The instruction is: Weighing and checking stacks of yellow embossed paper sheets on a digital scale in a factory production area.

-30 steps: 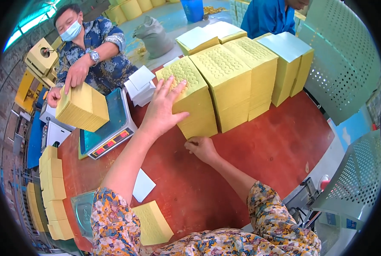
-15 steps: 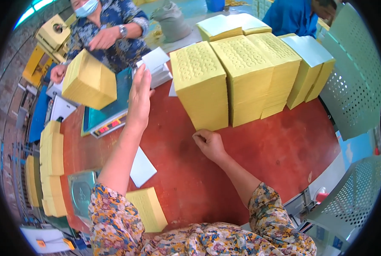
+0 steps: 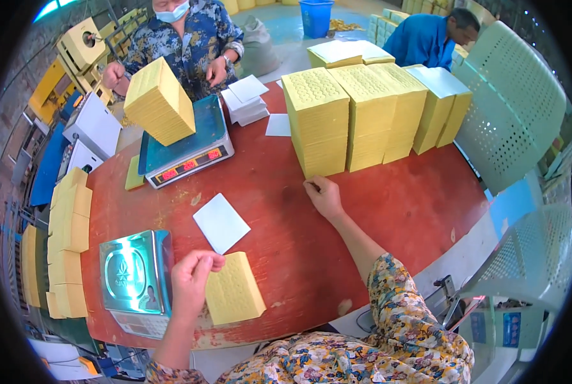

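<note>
The left hand [image 3: 193, 276] pinches the left edge of a thin yellow paper stack [image 3: 235, 296] lying flat on the red worktop [image 3: 388, 211], fingers closed on it, probably to square or lift it. At two o'clock from it, the right hand [image 3: 324, 195] rests loosely curled, gripping nothing, against the base of a tall yellow paper block [image 3: 316, 121], seemingly steadying it. A white sheet [image 3: 221, 223] lies at twelve o'clock of the thin stack; a steel scale [image 3: 134, 274] sits at nine, its pan bare.
</note>
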Demonstrator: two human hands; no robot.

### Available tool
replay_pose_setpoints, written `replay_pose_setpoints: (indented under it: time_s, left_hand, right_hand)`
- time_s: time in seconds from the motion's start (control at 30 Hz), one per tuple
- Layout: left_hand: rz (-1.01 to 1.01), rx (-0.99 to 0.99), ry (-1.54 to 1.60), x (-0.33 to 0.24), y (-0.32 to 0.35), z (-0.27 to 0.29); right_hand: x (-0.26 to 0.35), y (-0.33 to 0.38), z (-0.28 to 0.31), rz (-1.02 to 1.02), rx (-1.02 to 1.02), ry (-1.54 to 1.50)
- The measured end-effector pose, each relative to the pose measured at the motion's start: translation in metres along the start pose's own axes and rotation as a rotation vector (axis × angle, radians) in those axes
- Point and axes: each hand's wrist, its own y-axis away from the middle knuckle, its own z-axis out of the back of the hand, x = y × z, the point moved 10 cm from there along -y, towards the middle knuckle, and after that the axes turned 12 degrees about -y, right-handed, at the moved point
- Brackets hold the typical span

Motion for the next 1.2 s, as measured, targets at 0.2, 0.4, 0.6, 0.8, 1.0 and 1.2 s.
replay_pose_setpoints:
  time_s: [0.2, 0.4, 0.6, 0.8, 1.0, 1.2]
  left_hand:
    - [0.04, -0.03, 0.13, 0.047, 0.099, 0.064]
    - [0.194, -0.174, 0.224, 0.137, 0.194, 0.139]
    - [0.242, -0.367, 0.237, 0.18, 0.276, 0.236]
    - [0.257, -0.53, 0.12, 0.17, 0.293, 0.262]
    - [0.373, -0.618, 0.219, 0.239, 0.332, 0.332]
    - [0.368, -0.545, -0.102, 0.279, 0.268, 0.467]
  right_hand:
    - [0.005, 0.063, 0.006, -0.254, -0.084, -0.372]
    - [0.024, 0.172, 0.058, -0.497, -0.393, -0.443]
    - [0.217, 0.208, -0.108, -0.242, -0.009, -0.423]
    - [0.327, 0.304, -0.325, -0.129, 0.83, -0.568]
    - [0.346, 0.437, -0.464, -0.214, 1.258, -0.668]
    - [0.317, 0.474, -0.567, -0.374, 1.441, -0.477]
